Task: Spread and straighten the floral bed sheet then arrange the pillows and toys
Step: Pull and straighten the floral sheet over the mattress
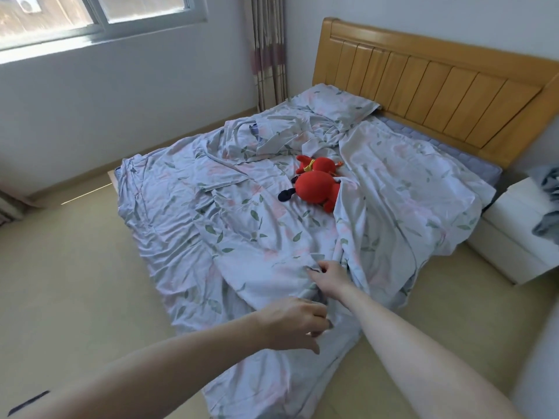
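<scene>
The floral bed sheet (pixel 187 213) lies crumpled over the bed, bunched in folds and hanging to the floor at the near corner. My left hand (pixel 295 320) grips a fold of the sheet near that corner. My right hand (pixel 328 275) pinches a ridge of the sheet a little farther in. A red plush toy (pixel 314 189) lies in the middle of the bed, its right side tucked under a sheet fold. A second, smaller red toy (pixel 320 165) lies just behind it. A floral pillow (pixel 335 105) rests against the wooden headboard (pixel 438 80).
A white bedside cabinet (pixel 520 234) with grey cloth on it stands right of the bed. Bare purple mattress (pixel 447 146) shows below the headboard. A window and curtain are at the back; tan floor surrounds the bed.
</scene>
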### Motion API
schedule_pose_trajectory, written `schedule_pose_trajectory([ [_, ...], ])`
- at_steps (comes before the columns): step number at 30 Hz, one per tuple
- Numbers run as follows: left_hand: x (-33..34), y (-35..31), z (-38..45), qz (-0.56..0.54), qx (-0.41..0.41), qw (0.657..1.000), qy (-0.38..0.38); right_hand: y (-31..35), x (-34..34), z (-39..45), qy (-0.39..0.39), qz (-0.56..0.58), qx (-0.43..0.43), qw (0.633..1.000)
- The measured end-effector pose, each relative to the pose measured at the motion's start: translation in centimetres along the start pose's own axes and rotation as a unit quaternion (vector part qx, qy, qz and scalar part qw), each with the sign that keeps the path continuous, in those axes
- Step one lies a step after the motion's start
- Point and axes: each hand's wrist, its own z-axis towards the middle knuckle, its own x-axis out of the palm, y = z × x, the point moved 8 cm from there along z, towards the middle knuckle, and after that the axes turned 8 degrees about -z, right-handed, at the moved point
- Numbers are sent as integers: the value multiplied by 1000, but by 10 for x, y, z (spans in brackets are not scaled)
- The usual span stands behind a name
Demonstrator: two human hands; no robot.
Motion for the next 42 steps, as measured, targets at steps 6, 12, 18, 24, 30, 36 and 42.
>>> schedule_pose_trajectory([
  [6,-28,111,-86,-46,-226,966,-119,24,5,-86,-52,44,-138,988],
  [12,-13,154,-102,-18,-239,971,20,54,53,-161,-46,-19,-137,989],
  [18,16,132,-110,73,-160,955,238,71,93,-208,-102,-110,-111,982],
  [24,-5,104,-153,65,-127,984,104,67,104,-250,-209,-125,-101,965],
  [30,-23,103,-218,76,-157,985,-9,50,117,-266,-259,-100,-32,960],
  [36,-12,106,-267,93,-185,978,-9,71,158,-282,-101,-209,-44,972],
  [42,-4,121,-287,137,-255,957,21,108,155,-325,-181,-275,-146,933],
])
